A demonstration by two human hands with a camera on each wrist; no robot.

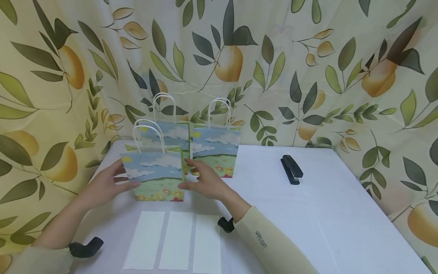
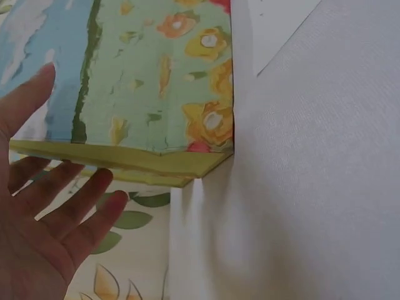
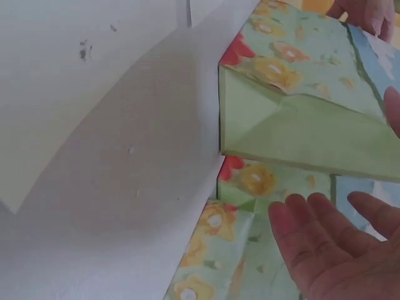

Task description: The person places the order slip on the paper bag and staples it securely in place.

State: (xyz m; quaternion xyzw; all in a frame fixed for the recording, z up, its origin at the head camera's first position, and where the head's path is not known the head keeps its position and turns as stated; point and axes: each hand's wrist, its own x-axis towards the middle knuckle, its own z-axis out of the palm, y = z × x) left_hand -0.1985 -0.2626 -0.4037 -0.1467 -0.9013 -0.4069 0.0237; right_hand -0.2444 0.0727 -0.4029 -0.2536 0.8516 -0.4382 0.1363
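A small paper gift bag (image 1: pixel 154 175) with white handles stands at the front of the group, printed with sky, clouds and a flowery meadow. At its left side is my left hand (image 1: pixel 108 182), thumb before the front panel and fingers spread along the green side, as the left wrist view shows. My right hand (image 1: pixel 207 182) is at the opposite side, its fingers (image 3: pixel 300 231) fairly straight beside the green side panel. Two matching bags stand behind: one back left (image 1: pixel 171 133), partly hidden, and one back right (image 1: pixel 217 146), near my right fingers.
Three white rectangular cards (image 1: pixel 176 239) lie side by side on the white table (image 1: pixel 328 220), in front of the bags. A black stapler (image 1: pixel 291 169) lies to the right. A fruit-patterned curtain (image 1: pixel 273 76) hangs behind and along the sides.
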